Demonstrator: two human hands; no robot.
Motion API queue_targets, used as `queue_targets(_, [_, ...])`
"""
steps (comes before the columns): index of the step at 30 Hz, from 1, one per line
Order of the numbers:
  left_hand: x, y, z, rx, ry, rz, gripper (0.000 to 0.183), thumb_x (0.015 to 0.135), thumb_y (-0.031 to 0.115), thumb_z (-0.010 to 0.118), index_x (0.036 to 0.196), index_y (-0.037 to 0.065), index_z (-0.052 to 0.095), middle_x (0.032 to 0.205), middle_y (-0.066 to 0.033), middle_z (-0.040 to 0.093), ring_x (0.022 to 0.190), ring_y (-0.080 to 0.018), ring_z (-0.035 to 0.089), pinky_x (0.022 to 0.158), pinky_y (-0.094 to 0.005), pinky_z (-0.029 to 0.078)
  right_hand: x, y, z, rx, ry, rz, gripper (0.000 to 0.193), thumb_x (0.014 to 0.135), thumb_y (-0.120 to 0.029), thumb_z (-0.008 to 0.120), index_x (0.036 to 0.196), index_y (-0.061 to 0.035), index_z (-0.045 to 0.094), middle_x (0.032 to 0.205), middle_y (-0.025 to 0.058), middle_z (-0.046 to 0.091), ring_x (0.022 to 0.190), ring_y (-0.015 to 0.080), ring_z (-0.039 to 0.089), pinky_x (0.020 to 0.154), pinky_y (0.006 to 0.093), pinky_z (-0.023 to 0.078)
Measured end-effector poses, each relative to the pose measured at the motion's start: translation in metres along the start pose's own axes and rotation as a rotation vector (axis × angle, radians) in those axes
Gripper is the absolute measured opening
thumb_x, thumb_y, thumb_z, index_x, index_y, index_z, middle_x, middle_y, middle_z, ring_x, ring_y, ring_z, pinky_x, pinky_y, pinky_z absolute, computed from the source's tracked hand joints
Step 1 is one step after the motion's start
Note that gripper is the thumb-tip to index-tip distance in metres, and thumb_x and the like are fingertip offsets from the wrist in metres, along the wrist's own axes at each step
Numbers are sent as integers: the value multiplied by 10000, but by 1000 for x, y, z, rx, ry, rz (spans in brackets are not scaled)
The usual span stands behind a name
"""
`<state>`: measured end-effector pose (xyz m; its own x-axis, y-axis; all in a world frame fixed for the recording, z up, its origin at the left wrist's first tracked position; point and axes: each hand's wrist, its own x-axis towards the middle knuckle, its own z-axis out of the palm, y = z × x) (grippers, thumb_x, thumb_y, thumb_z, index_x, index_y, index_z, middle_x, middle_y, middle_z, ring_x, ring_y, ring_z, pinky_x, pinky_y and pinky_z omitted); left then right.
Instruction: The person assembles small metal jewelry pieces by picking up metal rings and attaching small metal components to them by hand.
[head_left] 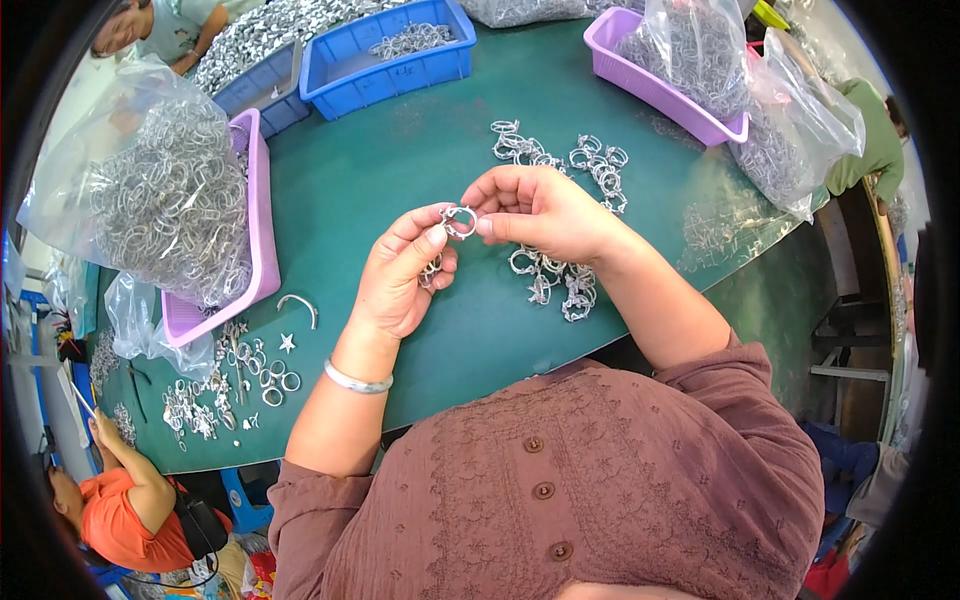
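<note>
A small silver-coloured metal ring [473, 213] is pinched between the thumb and index finger of my left hand [392, 275]. More metal ring pieces [431, 270] are tucked under the curled lower fingers of that hand. From the other side, the thumb and fingertips of my right hand [540, 212] close on the ring's right edge. Both hands are above the green table [390, 150]. Behind my right hand lies a pile of similar rings [605, 170], and more rings [575, 290] lie below its wrist. My right hand and forearm hide part of the pile.
Loose rings and small charms [205, 405] lie at left, near a curved metal piece [302, 308]. Purple baskets [262, 230] with bagged rings stand left and far right. Blue bins [390, 82] stand at the back. A person in orange [125, 520] sits at lower left; others are farther off.
</note>
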<state>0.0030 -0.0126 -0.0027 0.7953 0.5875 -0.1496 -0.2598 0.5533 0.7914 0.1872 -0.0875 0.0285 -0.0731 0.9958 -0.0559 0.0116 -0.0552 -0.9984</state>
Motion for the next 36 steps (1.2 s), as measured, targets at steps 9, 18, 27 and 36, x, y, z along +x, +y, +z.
queue_targets(9, [-1,-1,-1,-17,-24,0,199,856,121,554,1047,67,567,904,-33,615,641,-71,515,509,-176,387,-1,1,1,140,56,29,213,806,-105,617,979,11,572,826,35,611,717,83,573,669,211,477])
queue_targets(18, [0,0,-3,-45,-8,-36,236,865,136,533,1080,38,535,892,-72,613,644,-92,517,508,-183,392,-1,2,2,185,70,31,224,827,-83,564,1013,41,561,854,71,626,706,112,582,653,228,479])
queue_targets(27, [1,2,-5,-122,-36,-71,232,858,143,550,1065,39,559,867,-50,613,634,-83,526,525,-186,407,0,5,1,187,67,10,213,831,-110,579,1010,4,590,823,47,640,685,88,585,649,213,478])
queue_targets(36, [1,0,-3,-60,-28,-24,218,857,132,546,1057,46,563,880,-50,607,639,-81,523,516,-184,395,-1,3,3,181,61,33,240,833,-108,572,1024,37,562,857,74,627,714,109,581,647,233,481])
